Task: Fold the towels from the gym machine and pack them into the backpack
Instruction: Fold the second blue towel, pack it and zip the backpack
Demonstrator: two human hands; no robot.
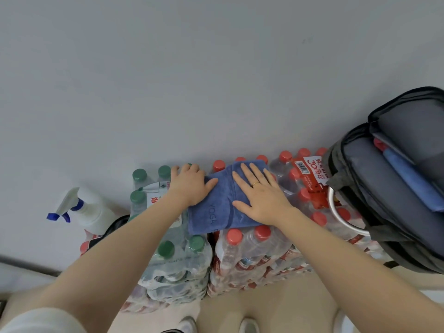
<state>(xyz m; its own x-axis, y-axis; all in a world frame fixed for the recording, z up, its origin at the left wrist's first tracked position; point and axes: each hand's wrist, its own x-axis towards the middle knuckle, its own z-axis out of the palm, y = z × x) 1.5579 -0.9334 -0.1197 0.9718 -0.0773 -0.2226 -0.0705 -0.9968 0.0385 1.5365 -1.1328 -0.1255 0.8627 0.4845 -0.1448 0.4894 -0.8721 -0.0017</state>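
Closest to the camera are the shrink-wrapped bottle packs, green caps [165, 248] on the left and red caps [234, 236] on the right, and that's the whole "work surface" here. Lumpy as anything, with a gap running between the two packs.

The blue towel [211, 212] sits on top of the caps, already folded down to a small rectangle, straddling that gap. The left hand [189, 186] lies on its left edge, fingers reaching past the towel toward the far green caps, holding nothing as far as I can see. The right hand [259, 195] is flat, fingers spread, pressing the right half down.

What I'd worry about: the caps give no flat backing, so the fold could go crooked or sag into the gap once the pressure comes off. Lift it one-handed and it probably flops open.

Off to the right the backpack [360, 188] is propped on the red-cap pack, unzipped, with something blue [413, 179] already inside. It looks tippy to me; shove the towel in hard and it might slide off.

Far left there's a spray bottle [89, 212], well apart from the towel.
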